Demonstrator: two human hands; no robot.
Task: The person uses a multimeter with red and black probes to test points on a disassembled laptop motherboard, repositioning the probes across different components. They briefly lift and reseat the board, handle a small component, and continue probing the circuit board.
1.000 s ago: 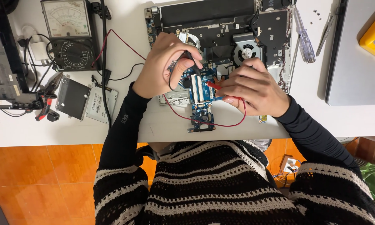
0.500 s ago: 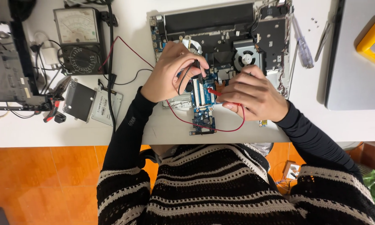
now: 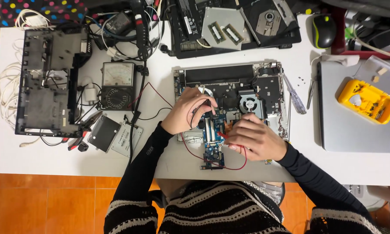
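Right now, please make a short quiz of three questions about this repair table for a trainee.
1. True or false: the left hand holds a black probe on the blue circuit board.
2. Which lies right of the opened laptop? A) analog meter B) screwdriver C) white cable bundle
3. Fill in: the right hand holds a ___ probe.

Key:
1. True
2. B, the screwdriver; the analog meter is to the left.
3. red

We noted white table point(image 3: 169, 162) over orange floor point(image 3: 52, 203). On it lay opened laptop point(image 3: 229, 93), analog meter point(image 3: 117, 86), yellow meter point(image 3: 367, 100), black mouse point(image 3: 324, 30), screwdriver point(image 3: 294, 94).
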